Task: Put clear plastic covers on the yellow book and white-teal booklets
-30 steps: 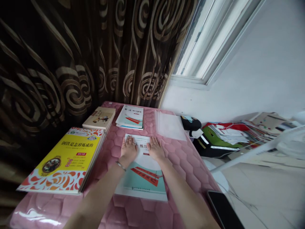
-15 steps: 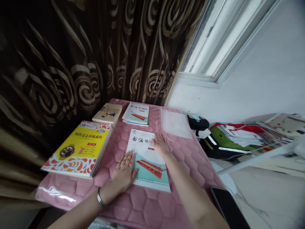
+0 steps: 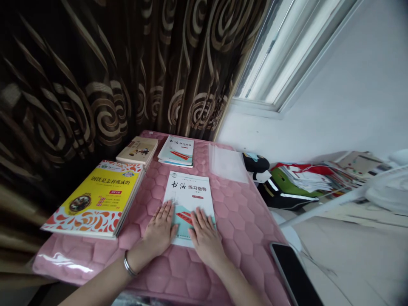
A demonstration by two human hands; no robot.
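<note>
Two flat hands on a calligraphy workbook

A paper workbook [image 3: 189,197] with a white and teal cover lies face up near the middle of a pink padded surface [image 3: 240,221], its title toward the far side. Both hands are spread out flat and apart from each other, neither one clamped on anything. The left hand [image 3: 159,231] lies across the workbook's left edge, fingers pointing away and thumb over the cover; a silver bracelet [image 3: 129,263] circles that wrist. The right hand [image 3: 205,238] rests on the lower right part of the cover – fingers extended, covering part of the red printed design.

Beyond the workbook's top edge, and apart from it, sits a small stack of booklets [image 3: 178,151], the uppermost with a matching cover. To the left is a large yellow book [image 3: 103,195] on a pile, and just behind it a tan book [image 3: 138,149] with small printed figures. A whitish translucent sheet [image 3: 228,163] lies toward the far right corner. A dark-screened phone [image 3: 295,272] lies at the near right edge.

A brown curtain [image 3: 105,63] with swirl patterns hangs behind – and, off the right side, a heap of papers [image 3: 302,178] shows beside a white wall [image 3: 344,106].
</note>
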